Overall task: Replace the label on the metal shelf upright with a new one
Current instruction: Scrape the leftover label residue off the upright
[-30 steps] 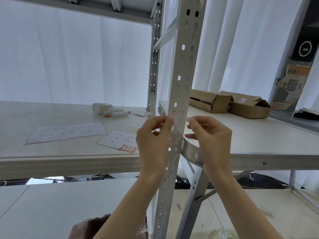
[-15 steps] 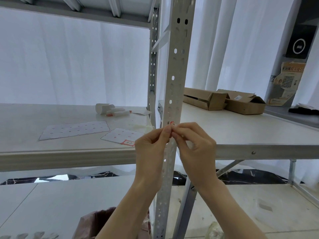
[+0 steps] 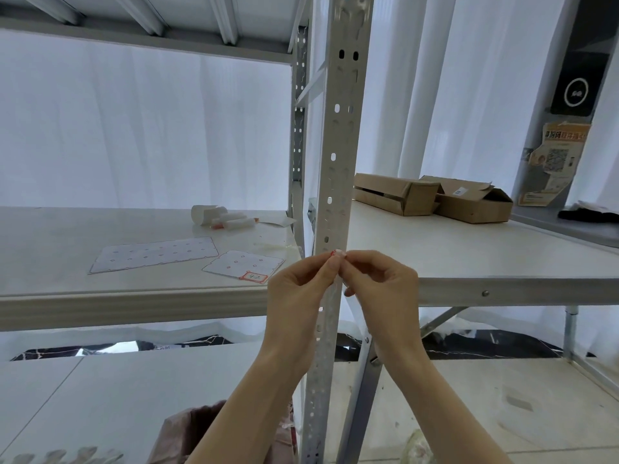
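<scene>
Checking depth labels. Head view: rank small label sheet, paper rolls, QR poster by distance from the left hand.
1. small label sheet, on the shelf, just left of the left hand, which pinches the label.
2. paper rolls, farther back on the same shelf.
3. QR poster, far right, well behind.

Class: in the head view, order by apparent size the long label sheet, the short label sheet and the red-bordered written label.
1. Long label sheet.
2. Short label sheet, a little nearer the camera yet plainly smaller.
3. Red-bordered label, at that sheet's near corner.
</scene>
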